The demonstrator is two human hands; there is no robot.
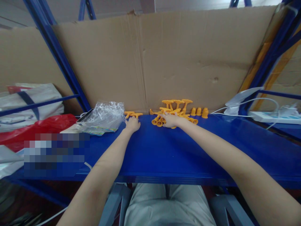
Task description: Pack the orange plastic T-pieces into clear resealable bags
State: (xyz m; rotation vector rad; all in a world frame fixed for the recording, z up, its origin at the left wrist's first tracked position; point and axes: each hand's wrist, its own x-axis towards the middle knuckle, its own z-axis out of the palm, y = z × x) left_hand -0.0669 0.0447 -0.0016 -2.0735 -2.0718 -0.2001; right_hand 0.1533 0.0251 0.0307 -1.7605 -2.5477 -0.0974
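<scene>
Orange plastic pieces with T-shaped handles, some showing hollow, flared ends, stand and lie in a pile [176, 111] at the back of the blue shelf. My right hand [169, 120] is at the front of this pile, its fingers closed around one of the pieces; the hand hides part of it. Further left, two more orange T-handled pieces [135, 115] lie near the cardboard. My left hand [133, 124] is curled over their lower parts, fingers bent. Three small orange caps [205, 113] stand upright in a row right of the pile.
A clear plastic bag [105, 114] lies left of my left hand, with a red bag [42, 128] and a white bag [50, 94] beyond. A cardboard sheet [188, 56] walls the back. A white power strip [270, 117] with cables sits at right, near the blue post [265, 69].
</scene>
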